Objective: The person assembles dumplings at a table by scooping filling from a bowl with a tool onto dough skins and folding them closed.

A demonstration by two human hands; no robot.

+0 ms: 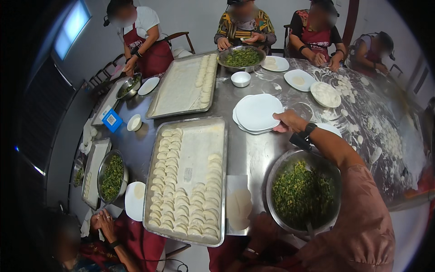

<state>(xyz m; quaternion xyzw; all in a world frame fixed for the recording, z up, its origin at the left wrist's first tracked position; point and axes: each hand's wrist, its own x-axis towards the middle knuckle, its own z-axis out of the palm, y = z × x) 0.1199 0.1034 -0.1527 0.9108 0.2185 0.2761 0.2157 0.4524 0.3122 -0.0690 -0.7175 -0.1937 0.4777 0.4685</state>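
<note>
My right hand (290, 121) reaches forward and grips the right edge of a small stack of white plates (259, 110), thumb on top and fingers below. Under that forearm stands a steel bowl of chopped green and yellow filling (302, 193), with a utensil handle at its near rim. My left hand (266, 224), in shadow, is low by the table edge, between the bowl and a light sheet holding round dough wrappers (239, 207); its fingers are hard to make out. Left of the wrappers lies a metal tray (200, 136) with rows of folded dumplings (181, 207).
A second dumpling tray (176, 85) lies farther back, near a filling bowl (242, 57) and a small white bowl (240, 79). Flour and dough pieces (384, 136) cover the right side. Several people work around the table; one sits close at left, near another filling bowl (112, 176).
</note>
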